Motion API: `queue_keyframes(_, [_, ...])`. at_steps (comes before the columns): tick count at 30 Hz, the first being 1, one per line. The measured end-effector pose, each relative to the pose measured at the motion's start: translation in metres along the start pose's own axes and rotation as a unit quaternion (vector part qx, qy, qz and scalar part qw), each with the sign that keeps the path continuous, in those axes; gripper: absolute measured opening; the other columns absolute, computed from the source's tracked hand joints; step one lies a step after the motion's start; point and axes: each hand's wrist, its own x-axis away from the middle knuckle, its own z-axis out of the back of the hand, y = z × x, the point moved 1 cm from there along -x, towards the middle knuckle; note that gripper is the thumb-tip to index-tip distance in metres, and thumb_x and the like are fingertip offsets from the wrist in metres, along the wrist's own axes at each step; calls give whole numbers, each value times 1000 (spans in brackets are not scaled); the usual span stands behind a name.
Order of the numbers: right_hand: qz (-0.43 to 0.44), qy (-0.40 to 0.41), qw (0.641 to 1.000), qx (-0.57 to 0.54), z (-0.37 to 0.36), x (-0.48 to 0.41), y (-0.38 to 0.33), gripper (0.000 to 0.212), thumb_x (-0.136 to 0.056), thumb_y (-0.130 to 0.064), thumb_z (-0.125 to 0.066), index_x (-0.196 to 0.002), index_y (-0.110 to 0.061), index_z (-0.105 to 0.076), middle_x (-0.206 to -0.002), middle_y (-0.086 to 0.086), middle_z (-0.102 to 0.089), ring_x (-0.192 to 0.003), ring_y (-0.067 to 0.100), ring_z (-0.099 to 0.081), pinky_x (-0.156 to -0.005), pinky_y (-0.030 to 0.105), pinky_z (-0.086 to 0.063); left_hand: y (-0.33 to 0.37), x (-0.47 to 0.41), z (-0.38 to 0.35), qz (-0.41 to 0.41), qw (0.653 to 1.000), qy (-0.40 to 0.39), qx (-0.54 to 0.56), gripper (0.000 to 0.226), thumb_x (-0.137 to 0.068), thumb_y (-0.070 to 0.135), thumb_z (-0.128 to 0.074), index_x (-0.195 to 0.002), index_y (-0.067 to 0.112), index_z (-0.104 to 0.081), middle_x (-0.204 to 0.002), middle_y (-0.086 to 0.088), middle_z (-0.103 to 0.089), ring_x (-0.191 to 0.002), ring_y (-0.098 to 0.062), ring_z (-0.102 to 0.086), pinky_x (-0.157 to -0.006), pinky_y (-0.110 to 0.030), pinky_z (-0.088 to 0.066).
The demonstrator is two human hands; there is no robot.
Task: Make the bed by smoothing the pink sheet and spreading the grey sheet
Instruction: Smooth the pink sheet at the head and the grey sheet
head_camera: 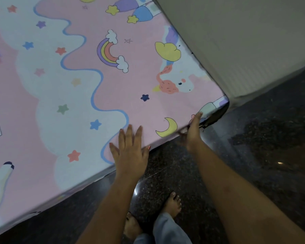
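The pink sheet (134, 95), printed with rainbows, stars, moons and unicorns, covers the bed and fills the left and centre of the frame. It lies flat and mostly smooth. Its near edge runs diagonally from the lower left up to a corner at the right of centre.

The left hand (130, 148) lies palm down on the sheet just inside that near edge, at the centre of the frame. Its fingers are straight and slightly spread, pointing up the frame, and it grasps nothing.

The right hand (194, 131) is at the same edge, further right and just short of the corner, beside the printed yellow moon. Its thumb lies on top of the fabric and its blurred fingers curl at the edge below, so it seems to pinch the sheet's border. At the corner itself the sheet is lifted slightly, and something dark shows beneath it.

A pale ribbed panel (245, 50) stands against the bed in the upper right. Dark speckled floor (262, 147) fills the lower right, where two bare feet (173, 203) and a grey-blue trouser leg (165, 229) show at the bottom.
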Motion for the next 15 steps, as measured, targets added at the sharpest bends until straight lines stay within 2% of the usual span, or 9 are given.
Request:
queue_keyframes(2, [-36,-68,991,108,13,12,5,94,-72,-89,-10,-138,-31,-42,-126,2,-58,-107,31,-59,-98,52,-42,10,0,1,19,1000,-16,-11,65,-97,49,-30,-151,31,2,-159,-1,8,-146,-27,10,-112,-58,-7])
queue_keyframes(4, [-17,-70,967,243,28,15,-4,93,-77,-86,-11,-131,-23,-51,-110,7,-65,-99,31,-63,-96,51,-46,20,2,5,40,999,-28,-16,67,-97,49,-32,-151,29,3,-159,-4,8,-146,-29,8,-113,-56,-12])
queue_keyframes(5, [26,-39,943,329,33,17,-14,88,-82,-82,-14,-120,-17,-59,-100,9,-68,-93,30,-65,-93,49,-48,24,3,8,52,998,-35,-17,68,-97,48,-34,-151,27,2,-159,-5,7,-146,-29,6,-113,-54,-14])
queue_keyframes(7, [160,77,872,456,40,19,-47,73,-92,-67,-24,-101,-10,-68,-94,15,-70,-88,33,-64,-85,39,-49,34,2,14,73,996,-43,-9,70,-96,45,-40,-151,24,-3,-158,-7,1,-145,-30,0,-113,-50,-19])
queue_keyframes(8, [230,129,844,468,42,21,-68,62,-97,-57,-29,-97,-8,-68,-95,17,-68,-89,34,-62,-80,36,-47,40,0,17,79,996,-41,0,68,-95,42,-43,-150,23,-8,-158,-7,-3,-144,-30,-4,-113,-48,-21])
queue_keyframes(10, [368,182,797,442,38,24,-109,44,-101,-38,-34,-95,-7,-64,-96,16,-66,-91,35,-59,-76,37,-43,53,-5,22,73,997,-28,13,62,-94,39,-47,-147,23,-19,-156,-6,-10,-143,-29,-8,-113,-47,-24])
queue_keyframes(12, [484,209,730,435,31,20,-148,35,-98,-33,-37,-107,-11,-62,-111,12,-63,-104,33,-56,-85,39,-41,71,-11,25,49,999,-16,9,60,-92,38,-49,-145,24,-24,-156,-5,-12,-143,-28,-8,-113,-46,-25])
queue_keyframes(13, [504,209,702,457,32,11,-161,37,-97,-33,-39,-120,-13,-59,-127,11,-57,-117,32,-50,-94,39,-37,81,-14,25,39,999,-13,9,59,-92,38,-49,-144,24,-24,-156,-4,-11,-143,-28,-7,-113,-45,-25])
queue_keyframes(15, [451,184,675,554,42,-13,-170,50,-99,-37,-38,-144,-15,-37,-152,11,-31,-139,29,-29,-110,43,-24,99,-20,25,24,999,-11,23,59,-92,37,-49,-144,24,-25,-156,-4,-10,-143,-27,-7,-113,-45,-25])
